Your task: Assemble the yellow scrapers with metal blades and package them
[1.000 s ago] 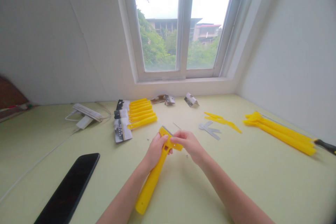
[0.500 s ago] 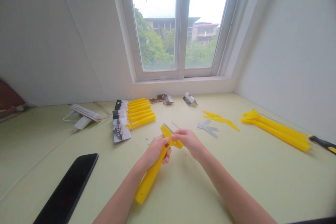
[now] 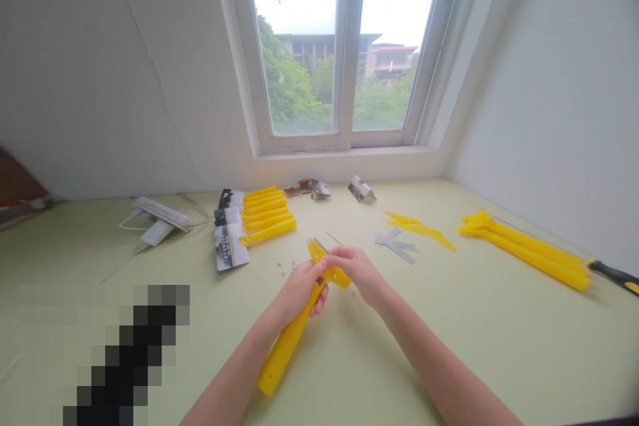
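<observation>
A yellow scraper slants over the table, its long handle pointing toward me and its wide head away. My left hand is closed around the neck, with the thumb up on the head. My right hand pinches the head from the other side, fingertips close to the left thumb. A thin grey blade shows along the far edge of the head, and its left end sticks out a little. The fingers cover the middle of the head. Small screws lie on the table left of my hands.
Packaged yellow scrapers lie at back left, beside a power strip. Loose grey blades, yellow plastic pieces and yellow handles lie rightward, near a black-handled screwdriver. A pixelated dark shape fills the lower left.
The left thumb has slid up the scraper's head toward the right fingertips. The head has shifted slightly down, and a blade end now shows at its left tip.
</observation>
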{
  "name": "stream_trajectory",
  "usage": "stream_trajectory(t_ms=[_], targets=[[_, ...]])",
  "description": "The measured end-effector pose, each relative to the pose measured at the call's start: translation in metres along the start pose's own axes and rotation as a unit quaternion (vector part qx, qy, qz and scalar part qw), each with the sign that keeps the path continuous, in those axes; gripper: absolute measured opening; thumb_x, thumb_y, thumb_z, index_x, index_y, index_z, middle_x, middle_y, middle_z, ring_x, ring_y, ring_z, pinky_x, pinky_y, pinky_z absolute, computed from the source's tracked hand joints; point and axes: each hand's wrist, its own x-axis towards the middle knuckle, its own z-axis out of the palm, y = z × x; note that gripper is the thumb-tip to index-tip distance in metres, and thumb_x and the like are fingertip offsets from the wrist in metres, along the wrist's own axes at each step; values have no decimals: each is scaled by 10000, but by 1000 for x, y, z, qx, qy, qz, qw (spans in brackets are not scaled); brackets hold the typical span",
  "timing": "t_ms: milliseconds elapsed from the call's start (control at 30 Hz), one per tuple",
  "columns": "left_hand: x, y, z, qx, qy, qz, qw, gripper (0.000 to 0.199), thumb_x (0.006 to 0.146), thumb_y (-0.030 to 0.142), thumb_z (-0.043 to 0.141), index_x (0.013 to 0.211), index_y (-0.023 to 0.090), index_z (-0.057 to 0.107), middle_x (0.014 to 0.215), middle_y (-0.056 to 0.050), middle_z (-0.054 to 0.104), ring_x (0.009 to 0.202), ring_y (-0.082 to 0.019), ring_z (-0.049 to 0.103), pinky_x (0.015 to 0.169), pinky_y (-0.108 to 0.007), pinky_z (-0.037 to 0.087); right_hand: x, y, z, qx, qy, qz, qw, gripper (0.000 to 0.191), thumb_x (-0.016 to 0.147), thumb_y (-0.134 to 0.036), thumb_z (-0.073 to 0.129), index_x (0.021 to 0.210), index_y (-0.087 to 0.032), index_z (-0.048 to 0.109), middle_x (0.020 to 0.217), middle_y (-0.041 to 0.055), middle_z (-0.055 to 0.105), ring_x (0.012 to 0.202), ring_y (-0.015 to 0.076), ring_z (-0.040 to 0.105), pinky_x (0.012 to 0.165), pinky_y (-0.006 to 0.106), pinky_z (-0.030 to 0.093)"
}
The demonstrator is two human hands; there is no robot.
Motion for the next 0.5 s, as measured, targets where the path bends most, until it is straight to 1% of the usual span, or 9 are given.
stream_trajectory(t_ms=[100, 167, 233, 300, 367, 400, 467, 500], targets=[[0, 1, -1, -2, -7, 10, 1000, 340, 776, 476, 410, 832, 146, 468, 509, 20, 528, 284, -65, 413, 294, -181, 260, 0, -1, 0, -11, -11, -13, 1000, 218, 639, -354, 609, 706, -151, 648, 628, -5, 610, 627, 133, 532, 607, 247, 385], [2, 3, -4, -3, 0, 19, 1000, 333, 775, 463, 417, 833, 139, 471, 539, 7, 547, 286, -60, 412, 300, -182, 260, 1, -2, -4, -20, -21, -20, 999, 261, 672, -386, 572, 753, -153, 657, 661, 8, 627, 642, 138, 540, 610, 251, 388], [4, 4, -10, -3, 28, 31, 999, 316, 772, 447, 424, 821, 137, 465, 540, 8, 548, 281, -55, 404, 296, -179, 250, 5, -3, -12, -44, -17, -32, 998, 294, 697, -402, 536, 803, -155, 656, 693, 25, 639, 643, 140, 545, 589, 251, 390], [7, 4, -18, -6, 70, 42, 997, 297, 762, 433, 432, 791, 138, 453, 527, 17, 537, 271, -54, 393, 288, -178, 243, 10, -2, -23, -91, 9, -53, 994, 281, 699, -378, 528, 826, -160, 652, 689, 33, 642, 624, 141, 547, 569, 250, 391], [10, 5, -27, -15, 113, 50, 992, 281, 749, 421, 441, 756, 140, 444, 524, 26, 526, 273, -54, 395, 286, -179, 247, 15, 2, -33, -162, 50, -86, 982, 224, 690, -318, 526, 794, -169, 656, 686, 33, 646, 640, 151, 557, 596, 260, 400], [11, 5, -32, -23, 134, 56, 989, 277, 743, 418, 443, 738, 141, 440, 525, 25, 527, 274, -51, 393, 289, -180, 252, 16, 5, -37, -202, 75, -106, 971, 198, 688, -284, 517, 771, -174, 659, 700, 34, 651, 663, 158, 563, 623, 268, 404], [13, 4, -39, -37, 165, 56, 984, 272, 728, 415, 450, 711, 145, 433, 527, 22, 532, 285, -54, 401, 294, -183, 265, 18, 12, -38, -273, 112, -143, 945, 188, 690, -216, 487, 748, -178, 662, 742, 38, 657, 702, 165, 566, 667, 280, 405], [13, 4, -41, -40, 172, 54, 983, 270, 722, 413, 453, 702, 145, 430, 524, 20, 533, 287, -56, 402, 294, -185, 266, 18, 15, -36, -302, 120, -161, 932, 198, 690, -186, 472, 749, -179, 661, 760, 39, 657, 710, 165, 563, 679, 282, 405]])
